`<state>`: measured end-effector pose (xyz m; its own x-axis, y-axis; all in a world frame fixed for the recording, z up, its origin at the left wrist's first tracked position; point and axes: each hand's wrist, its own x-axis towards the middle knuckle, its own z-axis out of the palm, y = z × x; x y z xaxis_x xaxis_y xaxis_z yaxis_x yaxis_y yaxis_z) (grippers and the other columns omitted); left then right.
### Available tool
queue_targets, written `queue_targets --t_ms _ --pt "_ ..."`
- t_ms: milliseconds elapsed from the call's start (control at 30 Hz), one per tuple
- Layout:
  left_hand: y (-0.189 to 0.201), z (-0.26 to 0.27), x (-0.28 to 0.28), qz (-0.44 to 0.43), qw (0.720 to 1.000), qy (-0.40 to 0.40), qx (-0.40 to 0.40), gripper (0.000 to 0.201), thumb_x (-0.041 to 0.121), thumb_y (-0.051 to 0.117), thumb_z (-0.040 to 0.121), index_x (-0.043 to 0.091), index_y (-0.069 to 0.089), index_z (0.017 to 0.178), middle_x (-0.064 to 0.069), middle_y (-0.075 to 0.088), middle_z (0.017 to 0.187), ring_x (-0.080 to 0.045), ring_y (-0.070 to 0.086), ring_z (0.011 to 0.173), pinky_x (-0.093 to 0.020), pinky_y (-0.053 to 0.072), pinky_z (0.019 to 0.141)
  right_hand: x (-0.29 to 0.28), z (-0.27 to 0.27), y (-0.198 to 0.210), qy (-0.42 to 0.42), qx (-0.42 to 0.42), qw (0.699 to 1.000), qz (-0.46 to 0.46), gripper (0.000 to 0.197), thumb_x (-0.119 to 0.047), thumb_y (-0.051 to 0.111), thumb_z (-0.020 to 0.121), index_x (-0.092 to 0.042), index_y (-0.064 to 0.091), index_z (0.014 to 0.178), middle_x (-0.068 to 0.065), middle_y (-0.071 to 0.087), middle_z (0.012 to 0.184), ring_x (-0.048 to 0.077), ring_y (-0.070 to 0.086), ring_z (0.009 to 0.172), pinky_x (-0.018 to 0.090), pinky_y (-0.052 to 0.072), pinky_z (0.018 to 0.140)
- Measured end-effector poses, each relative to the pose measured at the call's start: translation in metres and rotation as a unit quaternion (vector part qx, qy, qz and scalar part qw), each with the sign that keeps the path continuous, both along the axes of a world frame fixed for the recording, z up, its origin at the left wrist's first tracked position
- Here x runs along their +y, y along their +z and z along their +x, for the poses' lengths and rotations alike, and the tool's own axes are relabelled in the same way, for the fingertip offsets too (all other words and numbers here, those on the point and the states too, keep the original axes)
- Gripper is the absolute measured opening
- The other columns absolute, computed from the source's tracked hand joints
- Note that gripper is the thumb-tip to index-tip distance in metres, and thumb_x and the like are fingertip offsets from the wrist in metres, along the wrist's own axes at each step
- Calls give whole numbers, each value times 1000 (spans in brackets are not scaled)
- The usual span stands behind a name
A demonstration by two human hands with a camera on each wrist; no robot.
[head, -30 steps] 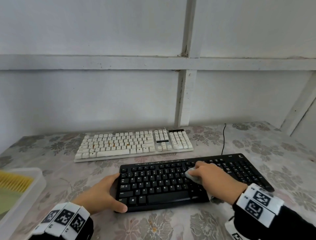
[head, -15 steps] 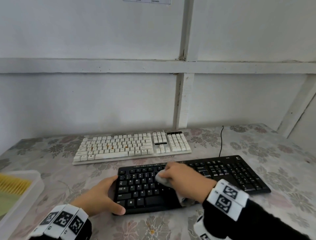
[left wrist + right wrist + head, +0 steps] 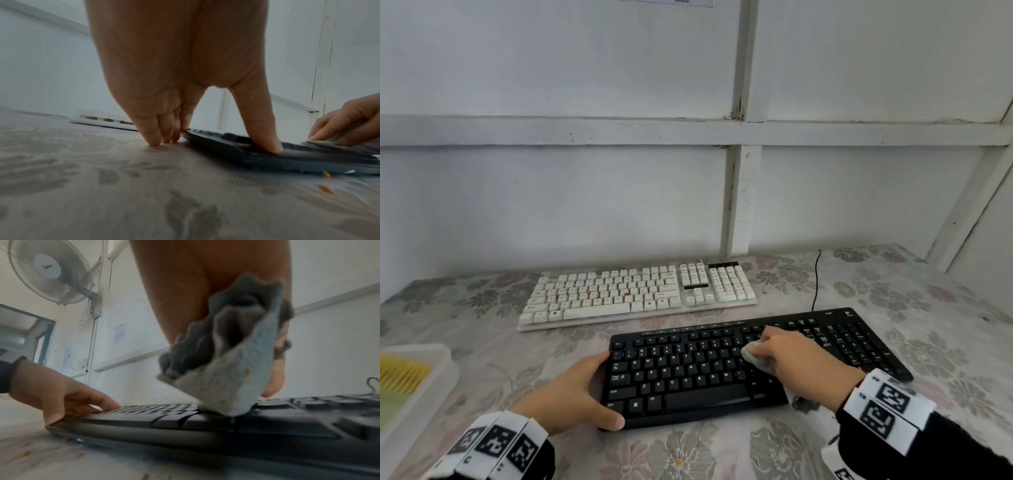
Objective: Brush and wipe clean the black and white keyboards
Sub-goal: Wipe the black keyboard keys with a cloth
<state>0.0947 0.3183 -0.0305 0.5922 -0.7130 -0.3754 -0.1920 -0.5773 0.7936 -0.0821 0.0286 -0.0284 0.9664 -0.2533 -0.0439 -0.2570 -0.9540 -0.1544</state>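
Observation:
The black keyboard (image 3: 688,377) lies near me on the flowered tablecloth. Behind it lies the white keyboard (image 3: 640,291), with orange stains on some keys. My left hand (image 3: 592,390) grips the black keyboard's left end, thumb on the front corner (image 3: 269,146) and fingers along the side edge. My right hand (image 3: 791,356) holds a bunched grey cloth (image 3: 751,356) and presses it on the keys at the right of the letter block. The right wrist view shows the cloth (image 3: 226,369) touching the keys, with pale specks on it.
A clear plastic tray (image 3: 431,394) with yellow bristles inside stands at the left table edge. A black cable (image 3: 816,281) runs back toward the wall. Orange crumbs (image 3: 327,190) lie on the tablecloth by the keyboard's front. The white wall rises close behind the table.
My right hand slid the cloth left across the black keys, then back right to the end of the letter block. The left hand kept its hold. The head view tilted up.

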Motion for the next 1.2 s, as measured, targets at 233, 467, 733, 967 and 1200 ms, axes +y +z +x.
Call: queue_targets --t_ms 233,467,733,967,1200 --pt "-3 1 2 15 1000 2 -10 133 42 90 18 30 31 136 17 45 125 -9 45 120 -34 36 108 -20 -8 23 -67 55 996 -26 35 -11 47 89 -17 31 59 3 29 67 19 24 55 25 21 49" --pt "1 -3 -3 -12 1000 -8 16 106 29 94 33 34 33 120 25 46 113 4 48 104 -16 41 88 -42 -28 29 -72 27 997 -20 18 -10 47 90 -8 60 78 0 35 75 16 31 65 22 23 56" --pt "-3 1 0 -42 998 2 43 125 35 93 19 28 37 130 21 51 118 5 50 105 -10 42 77 -68 -44 2 -67 17 995 -77 21 -15 48 93 -23 62 107 -3 49 95 17 53 82 28 42 69" --pt "-8 4 2 -29 999 -4 25 136 42 93 17 25 32 139 20 47 122 2 47 112 -13 40 84 -101 -68 10 -107 48 987 -109 30 -19 41 99 -29 65 114 -1 52 99 17 54 85 19 28 56" --pt "-8 5 2 -23 1000 -8 11 138 51 89 11 27 33 135 17 48 126 -3 48 116 -20 41 94 -117 -76 29 -198 72 975 -72 39 -36 44 99 -15 65 73 -3 39 68 13 37 59 19 30 52"
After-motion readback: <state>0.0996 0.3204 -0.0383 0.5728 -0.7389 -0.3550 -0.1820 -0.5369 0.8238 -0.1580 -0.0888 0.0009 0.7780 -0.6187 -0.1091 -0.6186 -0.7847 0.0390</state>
